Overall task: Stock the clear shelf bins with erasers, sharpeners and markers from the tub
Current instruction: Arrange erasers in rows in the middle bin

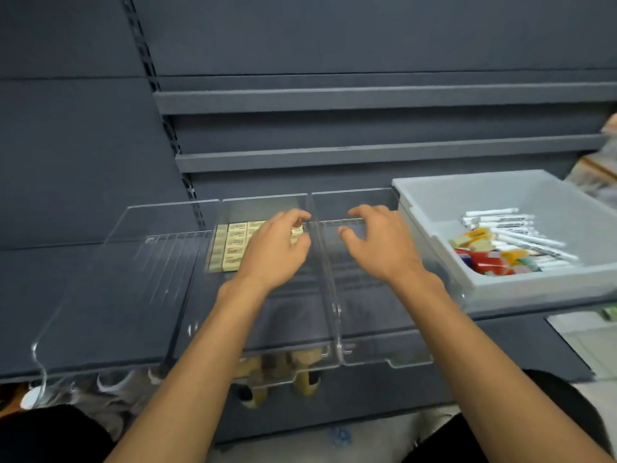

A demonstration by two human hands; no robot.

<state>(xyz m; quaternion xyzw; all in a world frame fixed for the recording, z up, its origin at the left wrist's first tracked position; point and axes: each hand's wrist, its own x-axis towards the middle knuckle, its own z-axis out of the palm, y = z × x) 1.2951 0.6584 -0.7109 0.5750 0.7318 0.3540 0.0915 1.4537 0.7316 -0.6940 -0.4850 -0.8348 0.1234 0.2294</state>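
Left hand (273, 248) is hovering curled over the erasers (233, 243) in the middle bin (293, 312), grip contents unclear. Right hand (380, 242) is hovering beside it, grip relaxed and empty. Tub (484, 195) is sitting far right. A careless drop risks scattering the rows.

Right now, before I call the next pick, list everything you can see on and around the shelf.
clear bins: three, transparent, side by side on the shelf.
erasers: many, some hidden by a hand, cream, in rows at the back of the middle bin.
tub: one, light grey, on the shelf right of the bins.
markers: several, white, in the tub.
small packs: a heap, red, orange and green, in the tub; too blurred to name.
upper shelves: two, dark grey, above the bins.
left hand: over the erasers, fingers curled; unclear whether it holds one.
right hand: over the right bin, fingers loosely spread, holding nothing.
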